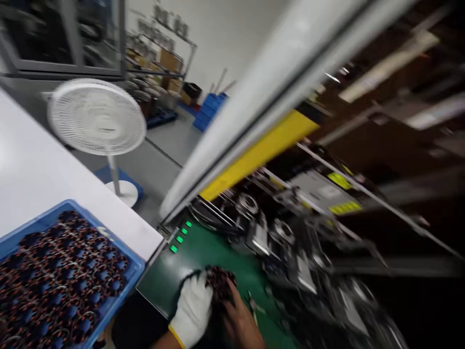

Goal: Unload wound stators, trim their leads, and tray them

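White-gloved left hand and bare right hand both gripping a coil on the green mat, probably mid-inspection, needs steady turning next.

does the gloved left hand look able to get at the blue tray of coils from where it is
Probably yes. The left hand rests on the dark coil part on the green mat, and the blue tray sits just to its left with nothing visible between them and its top open.
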The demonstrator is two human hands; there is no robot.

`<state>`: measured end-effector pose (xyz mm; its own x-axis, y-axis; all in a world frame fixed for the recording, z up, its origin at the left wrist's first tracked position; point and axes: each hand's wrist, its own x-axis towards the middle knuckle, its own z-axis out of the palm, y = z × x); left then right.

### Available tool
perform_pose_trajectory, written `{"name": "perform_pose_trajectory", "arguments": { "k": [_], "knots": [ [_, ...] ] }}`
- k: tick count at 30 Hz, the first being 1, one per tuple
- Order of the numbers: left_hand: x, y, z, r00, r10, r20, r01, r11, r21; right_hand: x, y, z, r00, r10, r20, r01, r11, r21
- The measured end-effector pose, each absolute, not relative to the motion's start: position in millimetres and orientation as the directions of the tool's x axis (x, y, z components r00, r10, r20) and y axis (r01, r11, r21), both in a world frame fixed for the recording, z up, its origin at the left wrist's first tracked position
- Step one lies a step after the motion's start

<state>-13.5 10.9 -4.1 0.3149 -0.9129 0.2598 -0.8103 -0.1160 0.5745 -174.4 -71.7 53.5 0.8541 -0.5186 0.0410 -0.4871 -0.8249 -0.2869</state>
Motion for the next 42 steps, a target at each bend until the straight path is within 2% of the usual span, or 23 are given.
{"name": "perform_pose_trajectory", "arguments": {
  "k": [3, 6, 10, 14, 18, 23, 29, 32, 34, 38, 42],
  "knots": [
    [-13, 23, 2, 0.288, -0.925, 0.247, -0.821, -0.106, 0.561, -202, -52, 47, 0.819, -0.561, 0.119, -0.528, -0.819, -0.225],
    [-4, 31, 28, 0.282, -0.926, 0.251, -0.842, -0.114, 0.527, -233, -45, 49, 0.762, -0.613, 0.21, -0.577, -0.789, -0.212],
    [-9, 23, 73, 0.156, -0.957, 0.246, -0.932, -0.061, 0.356, -305, -49, 51, 0.643, -0.691, 0.329, -0.666, -0.717, -0.204],
    [-30, -3, 87, -0.024, -0.993, 0.112, -0.979, 0.046, 0.2, -380, -67, 45, 0.461, -0.787, 0.41, -0.79, -0.575, -0.215],
    [-43, -13, 81, -0.031, -0.998, 0.049, -0.992, 0.036, 0.12, -413, -85, 40, 0.341, -0.866, 0.366, -0.845, -0.453, -0.284],
    [-46, -13, 82, -0.038, -0.999, 0.012, -0.999, 0.038, 0.032, -404, -99, 42, 0.295, -0.927, 0.233, -0.813, -0.371, -0.448],
    [-50, -27, 87, -0.018, -1.0, 0.018, -1.0, 0.019, 0.002, -396, -110, 59, 0.203, -0.967, 0.152, -0.634, -0.249, -0.733],
    [-50, -23, 87, 0.004, -1.0, 0.023, -1.0, -0.004, 0.013, -391, -110, 83, 0.146, -0.988, 0.052, -0.452, -0.113, -0.885],
    [-48, -17, 85, 0.017, -1.0, 0.025, -1.0, -0.016, 0.02, -384, -109, 105, 0.181, -0.982, -0.058, -0.276, 0.006, -0.961],
    [-46, -10, 79, 0.027, -0.999, 0.031, -0.999, -0.026, 0.03, -358, -112, 152, 0.37, -0.911, -0.18, 0.056, 0.215, -0.975],
    [-48, -13, 75, 0.036, -0.999, 0.04, -0.998, -0.034, 0.044, -330, -122, 181, 0.487, -0.855, -0.176, 0.189, 0.3, -0.935]
  ]
}}
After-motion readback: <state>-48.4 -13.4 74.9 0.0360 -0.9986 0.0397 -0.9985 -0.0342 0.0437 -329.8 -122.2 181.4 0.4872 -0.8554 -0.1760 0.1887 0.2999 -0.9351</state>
